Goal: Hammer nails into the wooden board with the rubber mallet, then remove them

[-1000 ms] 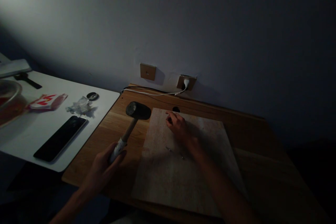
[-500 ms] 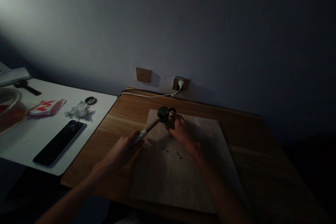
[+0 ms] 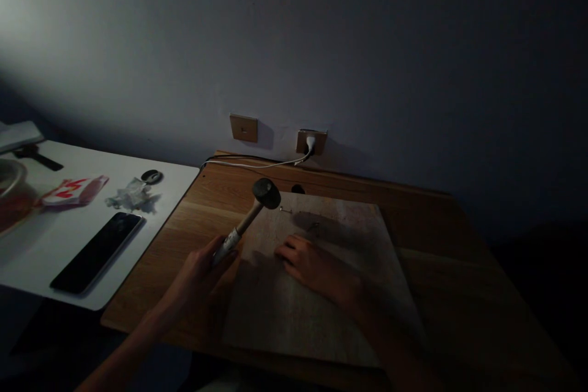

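Note:
My left hand (image 3: 202, 269) is closed around the pale, taped lower handle of a mallet (image 3: 267, 193). Its dark, blunt head is raised over the far left corner of a pale wooden board (image 3: 275, 318). On the board's far part are a small nail (image 3: 285, 211) and a second thin nail (image 3: 315, 226); whether they stand or lie is unclear. Nearer to me, my right hand (image 3: 312, 263) rests low over the board with its fingers curled down. Whatever lies beneath those fingers is hidden.
A white table (image 3: 138, 245) adjoins the wooden desk (image 3: 459, 294) on the left, carrying a phone (image 3: 97, 252), crumpled plastic (image 3: 133, 196), a red-and-white packet (image 3: 76, 190) and a tub (image 3: 13, 193). Behind, a white cable (image 3: 257, 165) runs to a wall socket (image 3: 311, 142).
My right hand has come back towards me from the far edge and now covers the spot where two small metal pieces lay. The mallet has moved left, uncovering the far nails.

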### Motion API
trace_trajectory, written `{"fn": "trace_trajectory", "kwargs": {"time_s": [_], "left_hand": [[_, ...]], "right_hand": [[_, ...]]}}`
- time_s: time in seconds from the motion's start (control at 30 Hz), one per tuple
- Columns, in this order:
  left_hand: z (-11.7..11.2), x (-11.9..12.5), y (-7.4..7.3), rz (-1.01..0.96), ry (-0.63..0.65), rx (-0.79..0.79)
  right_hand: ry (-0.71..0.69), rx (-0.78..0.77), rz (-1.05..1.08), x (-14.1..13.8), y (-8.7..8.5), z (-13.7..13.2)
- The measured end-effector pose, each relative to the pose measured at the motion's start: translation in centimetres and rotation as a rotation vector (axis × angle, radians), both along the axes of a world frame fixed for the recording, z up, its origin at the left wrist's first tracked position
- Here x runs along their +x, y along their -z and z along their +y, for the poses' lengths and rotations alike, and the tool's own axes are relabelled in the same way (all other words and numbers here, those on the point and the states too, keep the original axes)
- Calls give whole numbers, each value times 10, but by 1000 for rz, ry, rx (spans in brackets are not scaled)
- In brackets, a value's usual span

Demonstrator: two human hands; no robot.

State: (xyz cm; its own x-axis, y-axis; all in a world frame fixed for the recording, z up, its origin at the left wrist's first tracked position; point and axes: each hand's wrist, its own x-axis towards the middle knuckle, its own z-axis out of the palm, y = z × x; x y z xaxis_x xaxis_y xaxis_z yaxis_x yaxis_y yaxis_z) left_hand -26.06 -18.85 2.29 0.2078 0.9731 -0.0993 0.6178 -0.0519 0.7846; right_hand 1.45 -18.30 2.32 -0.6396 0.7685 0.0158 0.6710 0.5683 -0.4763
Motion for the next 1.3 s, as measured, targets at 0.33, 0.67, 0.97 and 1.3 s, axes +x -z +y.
{"fn": "trace_trajectory", "kwargs": {"time_s": [0.33, 0.67, 0.97, 1.3], "left_hand": [[-1, 2, -2, -24, 15, -5], [-2, 1, 3, -25, 18, -60], [-3, -2, 6, -48, 48, -75], [14, 23, -8, 29, 106, -17]], "right_hand": [[399, -14, 366, 22, 13, 80], [349, 128, 91, 17, 37, 101], [370, 98, 152, 13, 26, 101], [467, 12, 223, 14, 33, 103]]}}
